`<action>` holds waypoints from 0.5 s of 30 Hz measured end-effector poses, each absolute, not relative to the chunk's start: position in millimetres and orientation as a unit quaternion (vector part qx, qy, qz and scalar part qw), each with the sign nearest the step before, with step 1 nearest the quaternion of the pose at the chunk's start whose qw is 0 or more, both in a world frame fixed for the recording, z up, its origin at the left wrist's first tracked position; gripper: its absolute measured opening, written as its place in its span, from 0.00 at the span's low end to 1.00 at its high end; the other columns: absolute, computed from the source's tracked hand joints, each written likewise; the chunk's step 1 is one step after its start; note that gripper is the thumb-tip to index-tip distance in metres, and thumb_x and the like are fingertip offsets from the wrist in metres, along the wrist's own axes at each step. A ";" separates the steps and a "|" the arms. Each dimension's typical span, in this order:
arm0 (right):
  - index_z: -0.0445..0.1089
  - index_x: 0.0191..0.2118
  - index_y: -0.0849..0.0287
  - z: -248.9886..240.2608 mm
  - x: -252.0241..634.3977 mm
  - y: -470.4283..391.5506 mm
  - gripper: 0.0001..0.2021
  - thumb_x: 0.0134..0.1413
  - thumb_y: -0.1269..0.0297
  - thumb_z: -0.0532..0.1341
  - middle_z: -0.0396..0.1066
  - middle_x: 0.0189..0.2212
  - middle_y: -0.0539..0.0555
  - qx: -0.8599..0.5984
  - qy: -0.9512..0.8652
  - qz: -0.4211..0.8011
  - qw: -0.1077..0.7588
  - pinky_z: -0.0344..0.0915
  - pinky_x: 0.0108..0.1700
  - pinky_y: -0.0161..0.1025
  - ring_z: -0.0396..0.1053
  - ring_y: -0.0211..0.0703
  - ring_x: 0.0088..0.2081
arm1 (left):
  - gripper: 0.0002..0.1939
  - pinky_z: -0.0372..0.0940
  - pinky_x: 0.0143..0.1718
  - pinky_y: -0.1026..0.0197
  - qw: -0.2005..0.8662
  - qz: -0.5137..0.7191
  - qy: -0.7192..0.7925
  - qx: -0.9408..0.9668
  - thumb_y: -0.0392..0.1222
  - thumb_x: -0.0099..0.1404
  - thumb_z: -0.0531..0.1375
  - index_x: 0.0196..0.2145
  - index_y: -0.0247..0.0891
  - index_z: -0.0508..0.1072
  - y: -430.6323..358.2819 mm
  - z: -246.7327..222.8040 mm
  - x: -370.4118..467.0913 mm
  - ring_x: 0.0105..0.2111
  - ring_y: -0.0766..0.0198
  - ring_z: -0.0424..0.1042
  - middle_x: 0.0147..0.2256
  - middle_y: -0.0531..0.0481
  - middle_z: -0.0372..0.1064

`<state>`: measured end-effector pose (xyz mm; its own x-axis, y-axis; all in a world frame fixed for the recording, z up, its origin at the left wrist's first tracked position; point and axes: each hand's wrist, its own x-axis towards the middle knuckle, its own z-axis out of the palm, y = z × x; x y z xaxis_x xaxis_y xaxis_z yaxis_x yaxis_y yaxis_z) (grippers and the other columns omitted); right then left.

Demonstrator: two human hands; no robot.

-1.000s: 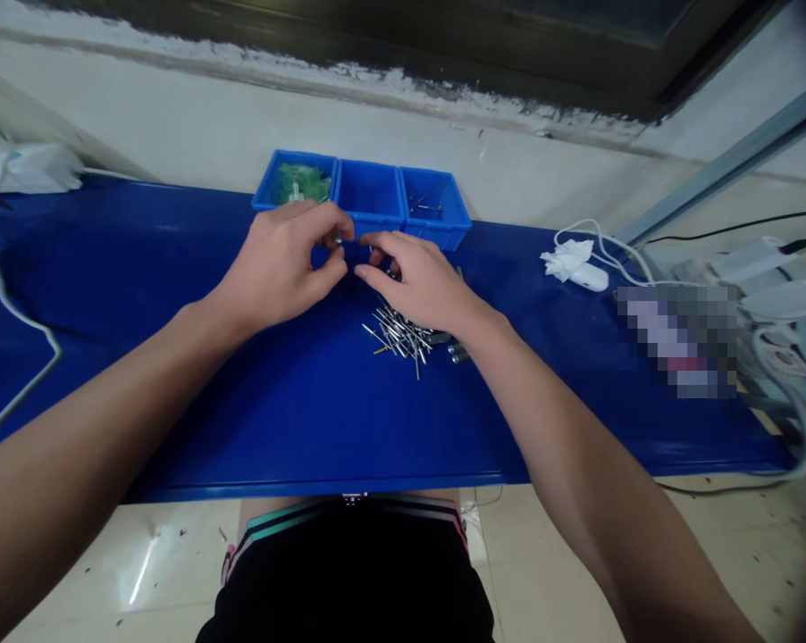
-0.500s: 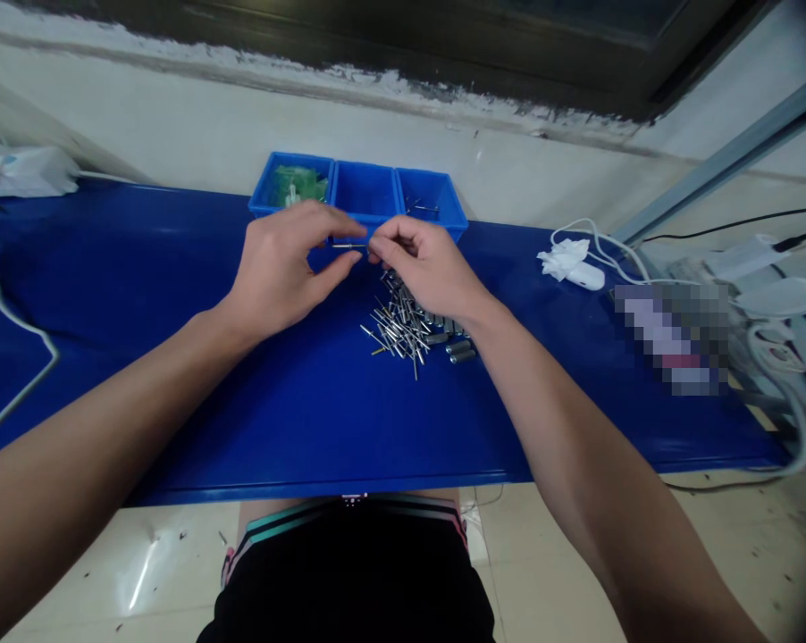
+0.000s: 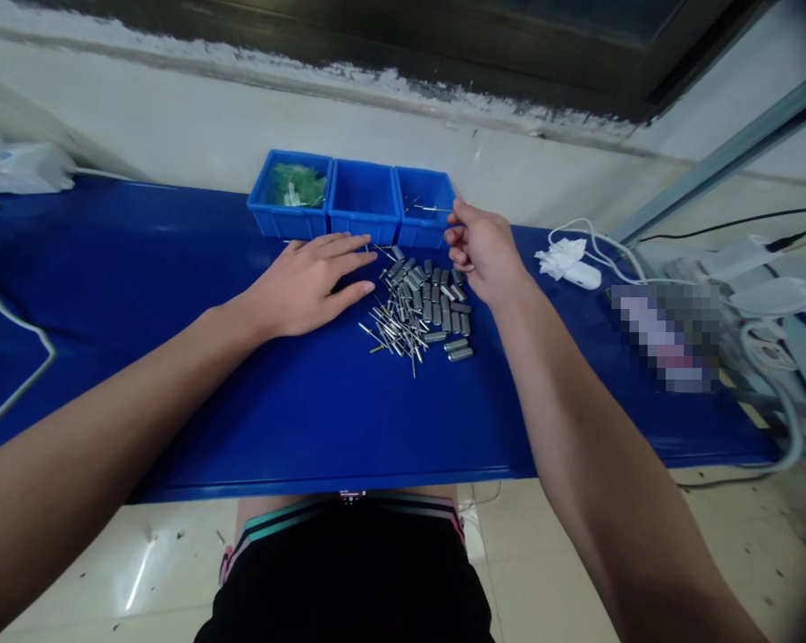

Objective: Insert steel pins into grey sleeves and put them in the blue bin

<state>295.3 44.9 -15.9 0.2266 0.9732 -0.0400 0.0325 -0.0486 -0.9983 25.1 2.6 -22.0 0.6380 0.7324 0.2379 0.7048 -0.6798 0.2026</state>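
Steel pin point(image 3: 433, 208) pinched in right hand point(image 3: 484, 250), left hand point(image 3: 309, 286) flat, fingers spread

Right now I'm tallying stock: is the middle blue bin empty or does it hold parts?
Empty, as far as shows: the middle blue bin shows only bare blue floor inside.

blue bench point(image 3: 175, 375) | bins point(image 3: 363, 201) | pins point(image 3: 396, 330) | metal sleeves point(image 3: 440, 304) | white cables point(image 3: 591, 254)
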 end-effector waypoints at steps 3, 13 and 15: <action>0.66 0.32 0.54 -16.6 296.1 45.3 0.20 0.64 0.44 0.68 0.65 0.22 0.46 -0.584 -0.451 0.426 0.524 0.42 0.17 0.34 0.52 0.30 0.17 | 0.37 0.54 0.72 0.28 0.061 0.123 0.391 0.910 0.65 0.80 0.43 0.71 0.41 0.69 3.6 -24.1 24.1 0.75 0.39 0.56 0.75 0.40 0.57; 0.73 0.35 0.53 -10.3 290.9 38.0 0.21 0.63 0.38 0.66 0.64 0.23 0.47 -0.574 -0.559 0.338 0.493 0.55 0.26 0.37 0.60 0.36 0.23 | 0.36 0.56 0.71 0.30 0.063 0.114 0.369 0.920 0.61 0.81 0.43 0.74 0.39 0.66 7.1 -29.4 24.7 0.74 0.38 0.58 0.73 0.41 0.61; 0.74 0.34 0.54 -8.8 284.8 30.8 0.16 0.66 0.47 0.66 0.68 0.26 0.49 -0.556 -0.645 0.276 0.446 0.63 0.33 0.40 0.66 0.40 0.29 | 0.35 0.55 0.71 0.28 0.065 0.106 0.366 0.922 0.61 0.82 0.42 0.74 0.42 0.66 6.2 -29.8 25.8 0.74 0.37 0.57 0.74 0.42 0.59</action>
